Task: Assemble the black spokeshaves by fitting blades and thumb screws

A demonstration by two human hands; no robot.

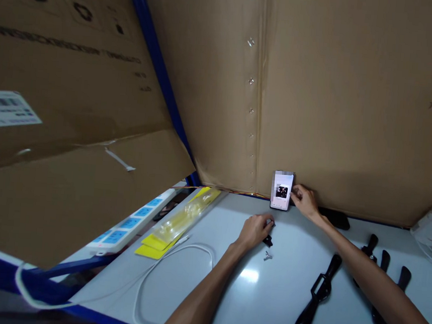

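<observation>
A lit phone (282, 191) stands tilted against the cardboard at the back of the table. My right hand (305, 201) is at its right edge, thumb and fingers bent onto the phone's side. My left hand (256, 231) rests on the tabletop with curled fingers. A tiny dark thing shows at its fingertips, too small to name. Just beside that hand lies a small black part (268, 240), with silver thumb screws (267, 256) nearer to me. A black spokeshave body (321, 290) lies to the right, its middle opening bare.
More black two-handled tools (383, 262) lie partly under my right forearm. A dark flat object (334, 218) sits by the back wall. On the left are yellow sheets in clear plastic (183, 219), a white cable (143, 281) and a power strip (131, 222). Cardboard walls (356, 93) enclose the table.
</observation>
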